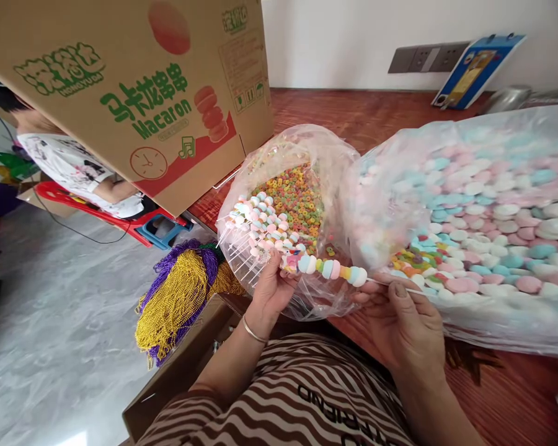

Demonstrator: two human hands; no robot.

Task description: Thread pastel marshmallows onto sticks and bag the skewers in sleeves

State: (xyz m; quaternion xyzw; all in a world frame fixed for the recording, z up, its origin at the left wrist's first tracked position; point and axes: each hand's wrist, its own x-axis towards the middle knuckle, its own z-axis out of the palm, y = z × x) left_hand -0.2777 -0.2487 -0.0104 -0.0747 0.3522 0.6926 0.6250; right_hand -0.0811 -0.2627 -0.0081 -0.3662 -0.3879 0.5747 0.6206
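Note:
A candy skewer (331, 269) of pastel marshmallows and small coloured rings runs between my two hands. My right hand (407, 316) is closed on its white stick, with the thumb on top. At the other end, my left hand (275, 286) pinches a small colourful printed piece (290, 261), perhaps a wrapper, against the tip of the skewer. Just beyond my left hand, several finished skewers (265, 223) lie in a clear plastic bag (242, 179), sticks pointing left, on top of loose ring candies (292, 195).
A large bag of pastel marshmallows (506, 235) fills the right of the wooden table (335, 111). A tall cardboard box (204, 37) stands at the left. Gold and purple bead strands (177, 303) hang over a lower open box (186, 359). Another person (74, 161) sits beyond.

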